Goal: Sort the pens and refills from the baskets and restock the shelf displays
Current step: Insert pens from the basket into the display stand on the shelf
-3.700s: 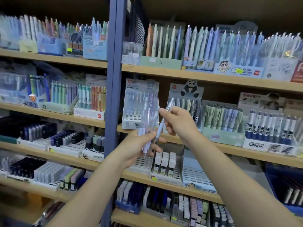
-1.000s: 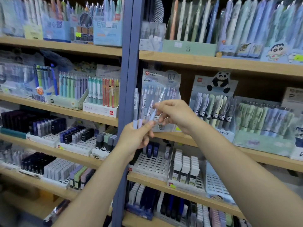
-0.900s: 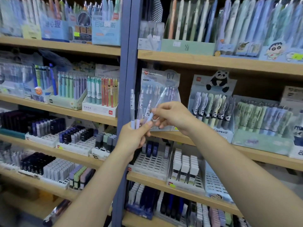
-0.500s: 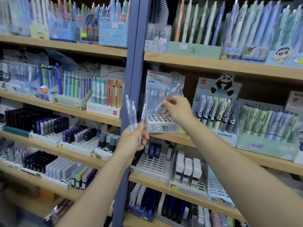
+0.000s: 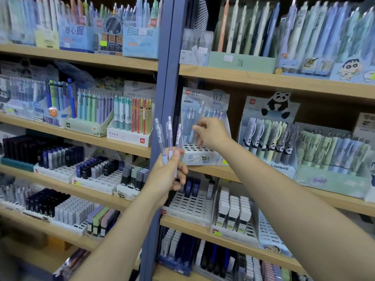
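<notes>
My left hand (image 5: 167,177) grips three clear pens (image 5: 168,136) with pale blue and lilac grips, held upright in front of the blue shelf post (image 5: 162,94). Just to the right stands a pale blue 0.7 mm display box (image 5: 199,158) with a holed top and a few pens in its back rows. My right hand (image 5: 213,133) reaches into this box, its fingers curled and pinching a pale blue pen (image 5: 190,135) that stands in the box's left side.
A panda pen display (image 5: 267,136) stands right of the box on the same wooden shelf (image 5: 263,180). White lead-refill trays (image 5: 190,207) sit on the shelf below. More pen boxes fill the left shelves (image 5: 129,136) and the top row.
My right hand has carried one pen from my left hand's bundle over to the 0.7 mm box and lowered it in. My left hand has dropped slightly, still holding three pens.
</notes>
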The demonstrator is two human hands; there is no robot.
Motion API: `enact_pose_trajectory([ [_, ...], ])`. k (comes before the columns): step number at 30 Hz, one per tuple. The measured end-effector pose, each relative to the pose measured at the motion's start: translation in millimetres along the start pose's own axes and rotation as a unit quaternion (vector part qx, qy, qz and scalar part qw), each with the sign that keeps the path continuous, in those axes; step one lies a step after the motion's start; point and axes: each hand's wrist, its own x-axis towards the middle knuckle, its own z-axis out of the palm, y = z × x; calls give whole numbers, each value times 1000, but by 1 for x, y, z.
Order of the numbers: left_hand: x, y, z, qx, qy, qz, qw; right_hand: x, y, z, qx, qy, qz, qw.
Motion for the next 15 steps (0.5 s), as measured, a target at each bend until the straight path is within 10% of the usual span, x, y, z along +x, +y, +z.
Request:
enact_pose_trajectory([
  [15,8,0,1,-9,6,15,1000,5,1,11,-95,76,-9,993],
])
